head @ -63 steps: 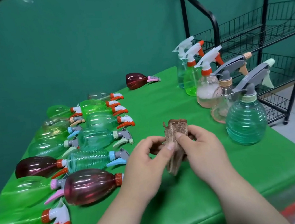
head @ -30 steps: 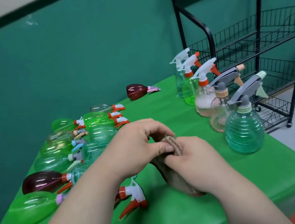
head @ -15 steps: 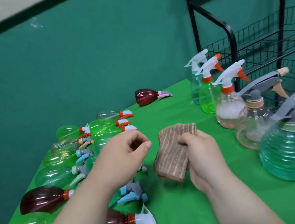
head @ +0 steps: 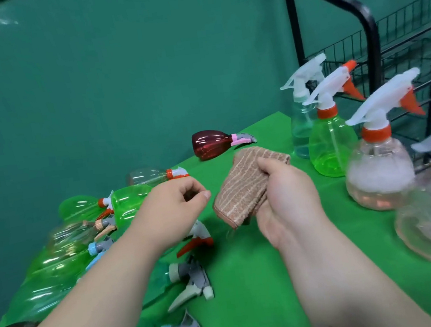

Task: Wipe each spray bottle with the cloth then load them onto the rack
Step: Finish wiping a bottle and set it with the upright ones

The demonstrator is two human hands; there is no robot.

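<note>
I am looking down on the green tabletop [head: 253, 282] and taking the cloth [head: 243, 190] as my mark for everything else. Behind the cloth and to its right, the black wire rack [head: 367, 17] is standing past the tabletop's edge. The shelves I can see are carrying no bottles, so I am judging that loading has not begun.

To the left of the cloth and nearer to me, the lying bottles [head: 128, 203] are crowding together on their sides. To its right, the standing bottles [head: 331, 147] are waiting upright in a row. A dark red bottle [head: 210, 144] is lying alone just beyond the cloth.

Of the hands, the right hand [head: 288, 197] is gripping the folded cloth clear of the tabletop. The left hand [head: 171, 211], just left of the cloth and apart from it, is curling its fingers in and holding nothing.

I am reading this as the moment of choosing a bottle. I am planning to send the empty hand to one lying bottle at the edge of the crowd. It should grip the body rather than the trigger and lift it without nudging its neighbours, then turn it against the cloth so every side gets wiped.
</note>
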